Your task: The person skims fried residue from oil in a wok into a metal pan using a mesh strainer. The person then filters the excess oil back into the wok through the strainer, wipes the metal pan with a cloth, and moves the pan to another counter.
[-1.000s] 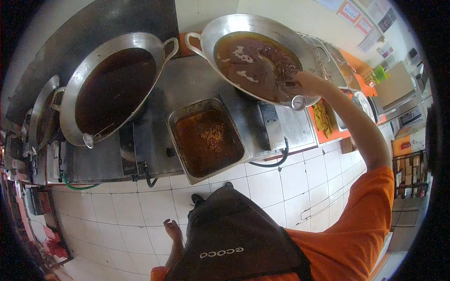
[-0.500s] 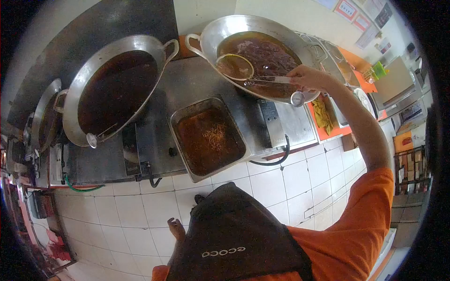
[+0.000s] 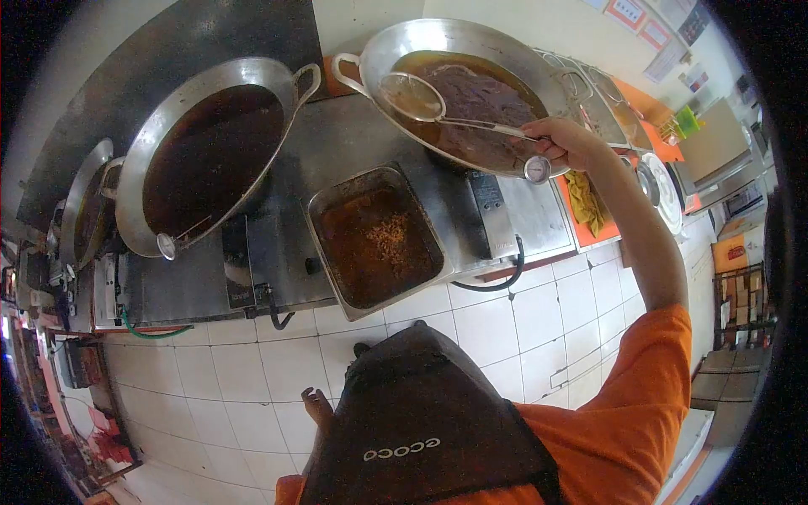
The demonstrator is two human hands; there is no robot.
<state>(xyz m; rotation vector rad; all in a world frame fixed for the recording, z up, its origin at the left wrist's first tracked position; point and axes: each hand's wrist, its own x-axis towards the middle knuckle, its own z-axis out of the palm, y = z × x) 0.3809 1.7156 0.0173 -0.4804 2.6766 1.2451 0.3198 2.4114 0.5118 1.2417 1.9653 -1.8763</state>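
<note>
My right hand (image 3: pixel 562 145) is closed around the handle of a round mesh skimmer (image 3: pixel 412 96). The skimmer's head is over the left side of the large right wok (image 3: pixel 438 35), which holds dark brown oil (image 3: pixel 488 93) with a foamy surface. Just below my right hand, a round dial thermometer (image 3: pixel 537 170) sits at the wok's near rim. My left hand (image 3: pixel 317 407) hangs low beside the dark apron (image 3: pixel 412 396), its fingers slightly apart and nothing in them.
Left of centre stands another wok (image 3: pixel 135 202) of dark liquid, with a dial thermometer (image 3: pixel 167 247) at its rim. Between the woks, a rectangular metal pan (image 3: pixel 347 313) holds brown liquid and crumbs. A yellow cloth (image 3: pixel 585 202) lies at right. A third wok (image 3: pixel 71 240) is far left.
The skimmer's head has moved up and left from the oil toward the wok's left rim. My right hand still grips the handle; my left hand stays low.
</note>
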